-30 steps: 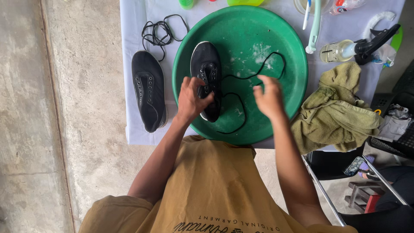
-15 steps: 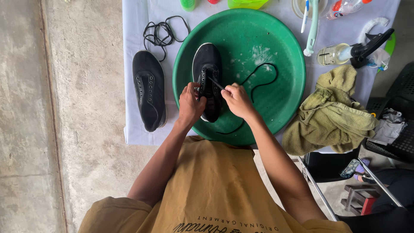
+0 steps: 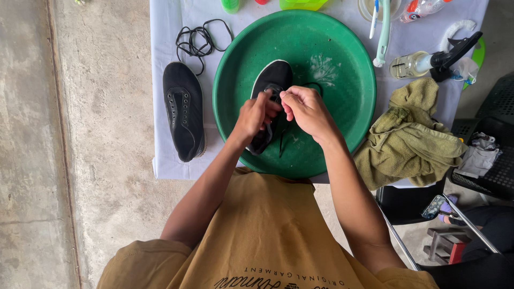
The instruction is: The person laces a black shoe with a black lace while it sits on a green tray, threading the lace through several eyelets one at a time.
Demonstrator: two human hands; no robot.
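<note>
Both hands now meeting over black white-edged shoe (image 3: 272, 96), lace (image 3: 282, 140) dangling

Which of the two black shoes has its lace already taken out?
The black shoe on the white cloth, left of the green basin: its eyelets are bare. The other shoe lies in the basin under both hands.

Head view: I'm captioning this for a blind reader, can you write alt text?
Both hands, left hand and right hand, meet over a black shoe in a green basin, fingers at its lace. A second black shoe lies left of it; an olive cloth right.
</note>
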